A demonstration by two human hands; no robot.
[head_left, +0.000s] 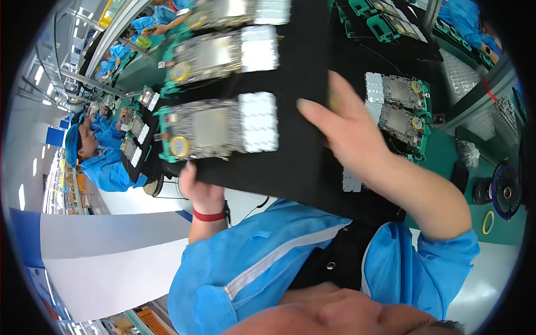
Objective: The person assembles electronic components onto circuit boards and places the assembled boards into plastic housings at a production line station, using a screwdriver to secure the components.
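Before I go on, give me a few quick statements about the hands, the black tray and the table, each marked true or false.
1. The left hand is at the lower-left part of the black tray. True.
2. The right wrist wears a band. False: the red band is on the left wrist.
3. The thumb of the right hand lies over the tray's right edge. True.
4. The circuit board nearest the left hand has its pale panel at its left end. False: the pale panel is at its right end.
5. A yellow ring lies on the green tabletop. True.
6. The tray carries only one board. False: at least three show on it.
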